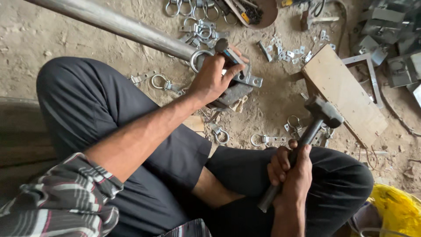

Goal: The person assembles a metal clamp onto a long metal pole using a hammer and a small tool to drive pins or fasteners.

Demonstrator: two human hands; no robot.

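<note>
My left hand [213, 79] grips a short metal punch [224, 49] and steadies a metal ring-and-plate latch piece [248, 79] on a dark block [234, 94], at the end of a long steel pipe [114, 24]. A metal ring [198, 57] hangs on the pipe's tip beside my fingers. My right hand [291, 171] holds a hammer by its dark handle; the hammer head [323, 112] is raised to the right, above my knee, apart from the latch piece.
Several ring latches lie on the sandy floor [272, 109], with small plates [291, 52] beyond. A wooden board [344, 94] lies right of the hammer head. Metal brackets [394, 39] pile at the far right, a yellow bag [397, 208] bottom right.
</note>
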